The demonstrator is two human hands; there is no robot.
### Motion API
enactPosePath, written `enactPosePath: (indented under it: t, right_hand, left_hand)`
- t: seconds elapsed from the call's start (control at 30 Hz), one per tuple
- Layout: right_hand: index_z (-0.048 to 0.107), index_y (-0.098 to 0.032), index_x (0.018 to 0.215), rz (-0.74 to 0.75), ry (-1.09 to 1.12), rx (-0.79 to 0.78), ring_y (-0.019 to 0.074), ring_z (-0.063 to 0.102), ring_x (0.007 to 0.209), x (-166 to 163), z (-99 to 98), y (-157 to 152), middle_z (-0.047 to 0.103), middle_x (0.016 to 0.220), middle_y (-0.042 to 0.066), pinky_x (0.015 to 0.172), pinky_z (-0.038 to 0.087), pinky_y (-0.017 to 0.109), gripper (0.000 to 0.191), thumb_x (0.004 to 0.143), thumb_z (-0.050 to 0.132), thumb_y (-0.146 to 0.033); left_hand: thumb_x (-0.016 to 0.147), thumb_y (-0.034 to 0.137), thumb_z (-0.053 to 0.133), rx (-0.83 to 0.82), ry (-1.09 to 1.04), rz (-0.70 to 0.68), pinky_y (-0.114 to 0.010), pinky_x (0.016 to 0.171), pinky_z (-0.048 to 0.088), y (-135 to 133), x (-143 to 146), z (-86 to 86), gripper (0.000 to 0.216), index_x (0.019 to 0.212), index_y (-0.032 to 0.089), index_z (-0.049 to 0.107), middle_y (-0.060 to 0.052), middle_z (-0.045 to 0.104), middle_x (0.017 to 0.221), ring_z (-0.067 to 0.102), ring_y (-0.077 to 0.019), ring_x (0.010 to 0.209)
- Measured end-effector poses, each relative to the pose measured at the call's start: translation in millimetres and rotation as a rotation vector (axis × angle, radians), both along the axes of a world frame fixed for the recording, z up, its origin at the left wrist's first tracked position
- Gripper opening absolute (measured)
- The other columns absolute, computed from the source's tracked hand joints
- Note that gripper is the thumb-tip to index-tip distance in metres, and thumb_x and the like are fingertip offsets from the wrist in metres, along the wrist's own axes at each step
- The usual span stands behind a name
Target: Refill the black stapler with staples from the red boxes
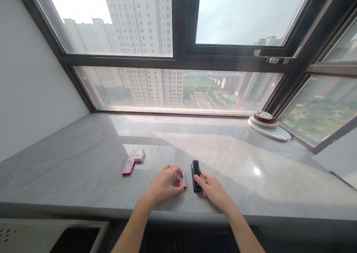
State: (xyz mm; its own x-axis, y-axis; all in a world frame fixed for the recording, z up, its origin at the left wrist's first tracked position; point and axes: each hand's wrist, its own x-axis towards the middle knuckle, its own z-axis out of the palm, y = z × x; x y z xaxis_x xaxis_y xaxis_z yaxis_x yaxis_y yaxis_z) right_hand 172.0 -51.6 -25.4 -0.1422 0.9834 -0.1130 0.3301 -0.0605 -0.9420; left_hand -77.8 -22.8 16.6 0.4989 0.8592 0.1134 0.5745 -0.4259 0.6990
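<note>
My left hand (165,183) curls around a small red-and-white box (182,180), with the thumb at its near end and the fingers at its far end. My right hand (212,189) grips a black stapler (196,175), thumb on top and fingers along its right side. The stapler lies lengthwise, pointing away from me, a short gap right of the box. Farther left on the grey counter (228,156), a flat red-and-white box (128,167) lies with a small pale box (139,155) at its far end.
A stack of plates (269,124) stands in the back right corner by the window (178,87). A white wall (33,74) bounds the counter on the left. Below the counter's front edge at left is a pale panel (30,230) with a dark opening.
</note>
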Motion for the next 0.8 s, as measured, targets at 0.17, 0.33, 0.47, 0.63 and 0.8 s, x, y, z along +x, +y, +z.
enactPosePath:
  t: [0.17, 0.33, 0.47, 0.63, 0.8]
  right_hand:
    - [0.052, -0.015, 0.152, -0.007, 0.014, 0.016, 0.0129, 0.043, 0.048, -11, -0.7, 1, 0.045, 0.053, -0.007, 0.050, 0.034, 0.024, 0.073, 0.098, 0.051, -0.064]
    - [0.051, -0.013, 0.153, -0.046, 0.013, 0.018, 0.0128, 0.042, 0.048, -13, -1.1, -2, 0.046, 0.053, -0.006, 0.051, 0.033, 0.025, 0.077, 0.096, 0.053, -0.065]
    - [0.051, -0.014, 0.154, -0.082, 0.009, 0.019, 0.0129, 0.039, 0.050, -13, -1.3, -3, 0.044, 0.053, -0.007, 0.051, 0.031, 0.025, 0.077, 0.096, 0.053, -0.065]
    - [0.052, -0.012, 0.153, -0.099, -0.026, 0.031, 0.0139, 0.039, 0.053, -13, -1.7, -3, 0.045, 0.053, -0.006, 0.053, 0.032, 0.025, 0.079, 0.096, 0.054, -0.065]
    - [0.052, -0.010, 0.153, -0.100, -0.024, 0.033, 0.0139, 0.039, 0.053, -13, -2.0, -3, 0.045, 0.052, -0.006, 0.053, 0.032, 0.026, 0.080, 0.095, 0.054, -0.066]
  left_hand:
    - [0.076, 0.030, 0.079, -0.007, -0.090, -0.035, -0.035, 0.109, 0.047, -8, 16, -7.9, 0.058, 0.132, 0.035, 0.063, -0.002, 0.065, 0.125, 0.058, -0.0244, 0.125]
    - [0.081, 0.039, 0.080, 0.023, -0.098, -0.013, -0.039, 0.117, 0.042, -13, 15, -16.5, 0.073, 0.148, 0.040, 0.051, -0.002, 0.056, 0.146, 0.049, -0.0259, 0.138]
    - [0.097, 0.043, 0.060, 0.257, -0.002, 0.416, -0.050, 0.118, 0.036, -14, -9, -19.8, 0.040, 0.137, 0.037, 0.060, -0.004, 0.052, 0.151, 0.043, -0.0308, 0.141]
    - [0.095, 0.052, 0.057, 0.260, 0.279, 1.191, -0.060, 0.104, 0.038, -7, -86, -31.8, 0.056, 0.143, 0.024, 0.054, -0.018, 0.050, 0.143, 0.041, -0.0446, 0.132]
    - [0.092, 0.050, 0.054, 0.136, 0.396, 0.962, -0.045, 0.094, 0.046, -3, -135, -42.0, 0.057, 0.146, 0.031, 0.053, -0.010, 0.058, 0.125, 0.061, -0.0345, 0.110]
